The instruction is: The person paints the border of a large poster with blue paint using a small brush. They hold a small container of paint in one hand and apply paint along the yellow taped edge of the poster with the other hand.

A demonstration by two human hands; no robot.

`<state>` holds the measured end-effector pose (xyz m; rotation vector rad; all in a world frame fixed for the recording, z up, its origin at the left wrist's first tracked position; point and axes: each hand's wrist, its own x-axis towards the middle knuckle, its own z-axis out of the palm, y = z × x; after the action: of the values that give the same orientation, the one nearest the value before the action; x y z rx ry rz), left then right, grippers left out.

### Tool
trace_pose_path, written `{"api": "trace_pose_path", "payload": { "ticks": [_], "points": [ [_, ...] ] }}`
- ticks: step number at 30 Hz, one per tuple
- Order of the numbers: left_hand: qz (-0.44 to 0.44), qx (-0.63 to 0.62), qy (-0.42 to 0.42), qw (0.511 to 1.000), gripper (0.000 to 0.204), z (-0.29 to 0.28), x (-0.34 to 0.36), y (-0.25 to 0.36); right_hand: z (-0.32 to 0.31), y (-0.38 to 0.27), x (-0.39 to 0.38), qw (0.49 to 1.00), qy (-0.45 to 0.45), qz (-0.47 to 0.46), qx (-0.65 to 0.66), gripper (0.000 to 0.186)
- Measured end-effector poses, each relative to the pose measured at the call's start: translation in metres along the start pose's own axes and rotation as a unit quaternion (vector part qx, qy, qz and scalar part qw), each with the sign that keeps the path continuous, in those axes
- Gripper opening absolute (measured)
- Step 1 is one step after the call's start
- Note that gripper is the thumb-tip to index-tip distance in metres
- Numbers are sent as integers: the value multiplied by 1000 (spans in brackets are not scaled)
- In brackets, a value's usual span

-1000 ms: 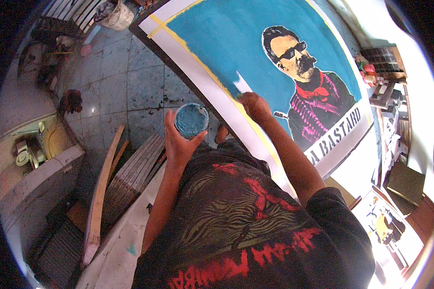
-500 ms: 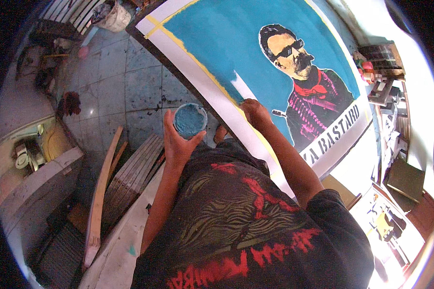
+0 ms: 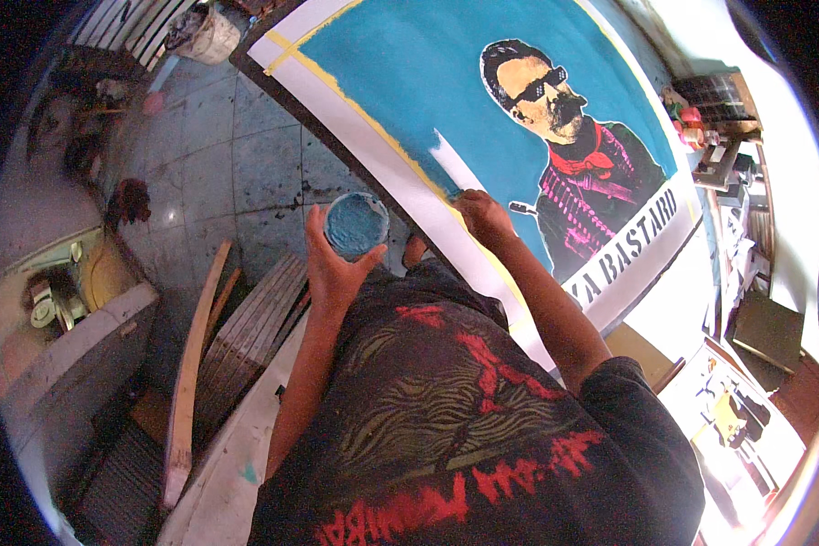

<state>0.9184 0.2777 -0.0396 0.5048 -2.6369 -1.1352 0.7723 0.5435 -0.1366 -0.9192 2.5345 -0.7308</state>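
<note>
My left hand (image 3: 335,266) is wrapped round a round tub of blue paint (image 3: 355,226), its open top facing up, thick paint inside. Beside it, a large poster (image 3: 382,150) lies on a dark-edged board, with a blue background, a figure in sunglasses and red scarf, and black lettering. Yellow tape (image 3: 382,123) runs along its borders. My right hand (image 3: 484,217) is closed near the poster's left edge, pinching a paintbrush (image 3: 451,193) mostly hidden by the fingers. Its blue tip meets the paper at the lower end of a white unpainted strip (image 3: 450,162).
Wooden slats (image 3: 259,305) and a curved wooden piece (image 3: 198,373) stand at lower left. A bucket (image 3: 211,38) is at the far left on the tiled floor (image 3: 264,164). Another print (image 3: 733,419) lies at lower right; cluttered shelves (image 3: 728,150) line the right side.
The view has shifted a little, so the poster sits slightly lower left in it. Both hands keep their grips; the brush stays at the lower end of the white strip.
</note>
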Motion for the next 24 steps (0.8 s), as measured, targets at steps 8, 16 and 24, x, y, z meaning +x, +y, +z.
{"api": "trace_pose_path", "payload": {
  "ticks": [8, 16, 24],
  "points": [
    [6, -12, -22, 1000, 115, 0, 3, 8, 15, 21, 28, 998, 11, -58, 2, 25],
    [21, -22, -34, 999, 114, 9, 2, -2, -90, -5, 6, 923, 267, 189, 202, 14],
    [155, -61, -98, 981, 112, 29, 24, 2, -121, -29, -75, 721, 366, 238, 539, 24]
  ]
}}
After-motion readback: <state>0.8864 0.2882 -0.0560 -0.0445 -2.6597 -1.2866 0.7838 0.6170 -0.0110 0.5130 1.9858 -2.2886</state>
